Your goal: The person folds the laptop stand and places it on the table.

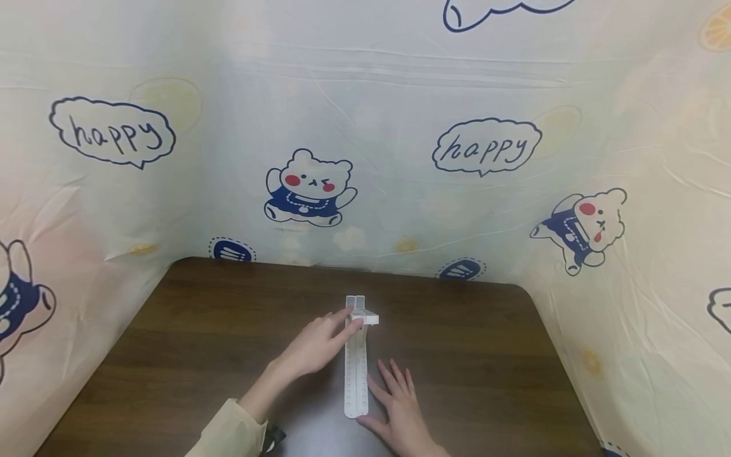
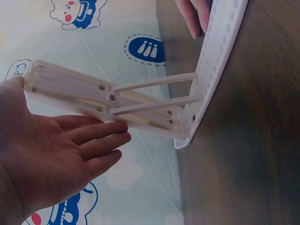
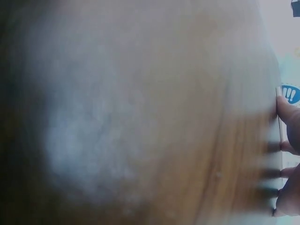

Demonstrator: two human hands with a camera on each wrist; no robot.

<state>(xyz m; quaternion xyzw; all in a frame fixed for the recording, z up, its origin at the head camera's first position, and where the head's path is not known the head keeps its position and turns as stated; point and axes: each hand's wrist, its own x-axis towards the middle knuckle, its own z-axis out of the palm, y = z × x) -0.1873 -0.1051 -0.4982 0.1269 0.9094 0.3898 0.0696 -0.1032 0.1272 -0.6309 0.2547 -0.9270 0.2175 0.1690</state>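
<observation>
A white folding stand point(image 1: 356, 381) with a long dotted base lies lengthwise on the brown table. Its upper arm point(image 2: 145, 103) is raised at an angle, two thin struts joining it to the base. My left hand point(image 1: 316, 346) is at the raised arm, thumb at its top end and fingers extended along its side, pinching it. To the right of the base's near end, my right hand point(image 1: 402, 409) rests low with fingers spread, its thumb and index finger at the base's edge. The right wrist view is mostly blurred table, with fingers point(image 3: 290, 126) at its right edge.
The brown table point(image 1: 228, 304) has rounded far corners. Behind and beside it hangs a pale curtain point(image 1: 394, 209) printed with bears and the word "happy". A light sleeve point(image 1: 231, 431) covers the left forearm, with a dark object point(image 1: 274, 438) beside it.
</observation>
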